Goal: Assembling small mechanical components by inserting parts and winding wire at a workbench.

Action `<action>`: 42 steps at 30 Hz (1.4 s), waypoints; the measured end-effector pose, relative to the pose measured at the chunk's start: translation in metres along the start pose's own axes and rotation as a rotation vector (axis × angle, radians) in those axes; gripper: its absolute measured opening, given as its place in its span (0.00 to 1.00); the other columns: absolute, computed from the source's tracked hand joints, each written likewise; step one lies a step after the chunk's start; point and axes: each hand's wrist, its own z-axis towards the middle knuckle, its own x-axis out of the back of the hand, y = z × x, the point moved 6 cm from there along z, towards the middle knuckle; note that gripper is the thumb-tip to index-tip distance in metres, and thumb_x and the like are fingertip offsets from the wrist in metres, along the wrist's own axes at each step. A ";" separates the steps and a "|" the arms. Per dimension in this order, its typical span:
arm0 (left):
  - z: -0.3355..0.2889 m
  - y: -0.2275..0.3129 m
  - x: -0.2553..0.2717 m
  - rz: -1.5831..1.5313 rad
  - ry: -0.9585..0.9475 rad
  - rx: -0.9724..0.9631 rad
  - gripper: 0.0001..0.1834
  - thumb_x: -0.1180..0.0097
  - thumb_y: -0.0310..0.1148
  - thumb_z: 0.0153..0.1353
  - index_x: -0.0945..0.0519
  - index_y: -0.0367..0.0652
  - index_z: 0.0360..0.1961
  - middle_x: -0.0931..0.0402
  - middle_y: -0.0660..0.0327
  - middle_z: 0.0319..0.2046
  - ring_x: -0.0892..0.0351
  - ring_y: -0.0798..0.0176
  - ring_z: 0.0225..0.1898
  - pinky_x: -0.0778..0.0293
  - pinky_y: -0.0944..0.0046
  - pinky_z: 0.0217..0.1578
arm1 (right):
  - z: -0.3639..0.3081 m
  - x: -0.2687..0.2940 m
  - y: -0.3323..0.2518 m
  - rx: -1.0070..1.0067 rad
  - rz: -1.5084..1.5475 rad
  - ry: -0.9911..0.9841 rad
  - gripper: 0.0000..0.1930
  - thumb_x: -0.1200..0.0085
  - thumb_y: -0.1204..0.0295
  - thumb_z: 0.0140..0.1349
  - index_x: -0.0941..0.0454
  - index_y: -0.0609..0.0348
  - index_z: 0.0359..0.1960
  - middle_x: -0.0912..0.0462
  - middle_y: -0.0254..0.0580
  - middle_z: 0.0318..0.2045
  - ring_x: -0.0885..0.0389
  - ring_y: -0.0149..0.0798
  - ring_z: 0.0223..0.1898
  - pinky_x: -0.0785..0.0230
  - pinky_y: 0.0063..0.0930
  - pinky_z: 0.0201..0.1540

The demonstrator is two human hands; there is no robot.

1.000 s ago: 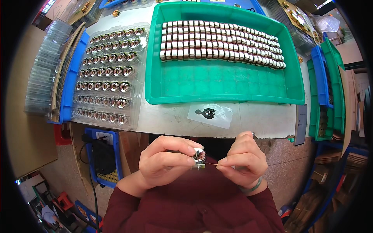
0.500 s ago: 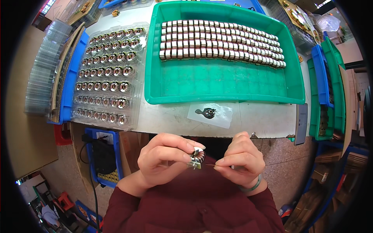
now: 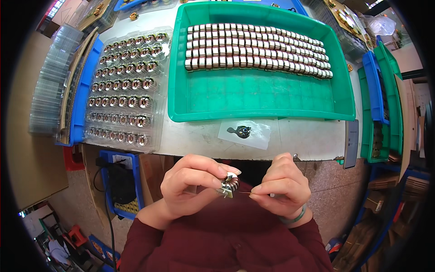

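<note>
My left hand [image 3: 192, 183] is closed on a toroidal coil [image 3: 231, 182], which has dark copper windings, a white top and a small pale base with metal pins. Thumb and fingers grip it by its left side, in front of my chest. To its right, my right hand [image 3: 282, 188] pinches a thin, reddish wire-like piece [image 3: 245, 192] between thumb and index finger. Its tip points at the coil; whether they touch I cannot tell. A small whitish end pokes out below the fingers, and the rest is hidden in the hand.
A green bin [image 3: 260, 113] on the table [image 3: 190, 140] holds rows of white-topped coils [image 3: 253, 45]. Left of it lies a clear plastic tray [image 3: 156, 113] of coils. A plastic sheet with a black shape [image 3: 242, 131] lies near the front edge, and a phone-like slab [image 3: 351, 145] sits at the right corner.
Both hands keep nearly the same pose. The coil in my left hand seems very slightly turned, and the whole view has shifted a little.
</note>
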 end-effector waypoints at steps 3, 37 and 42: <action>0.000 -0.002 0.000 -0.022 -0.009 0.011 0.14 0.43 0.12 0.46 0.26 0.38 0.33 0.30 0.56 0.38 0.21 0.51 0.40 0.21 0.58 0.43 | 0.001 0.001 0.000 0.008 0.012 0.019 0.09 0.36 0.78 0.42 0.20 0.53 0.27 0.24 0.27 0.23 0.32 0.26 0.23 0.40 0.19 0.33; -0.005 -0.017 -0.001 -0.332 0.015 0.276 0.16 0.40 0.13 0.45 0.27 0.41 0.34 0.28 0.54 0.39 0.26 0.63 0.39 0.27 0.66 0.42 | -0.017 -0.040 0.024 -0.428 1.009 0.004 0.16 0.47 0.85 0.53 0.32 0.64 0.44 0.38 0.27 0.19 0.48 0.22 0.17 0.52 0.13 0.21; -0.005 -0.017 -0.001 -0.290 -0.008 0.290 0.17 0.39 0.14 0.44 0.26 0.40 0.35 0.28 0.54 0.40 0.26 0.63 0.39 0.28 0.66 0.43 | -0.018 -0.038 0.024 -0.385 0.822 0.013 0.16 0.42 0.87 0.48 0.28 0.64 0.40 0.38 0.25 0.17 0.48 0.21 0.16 0.52 0.13 0.20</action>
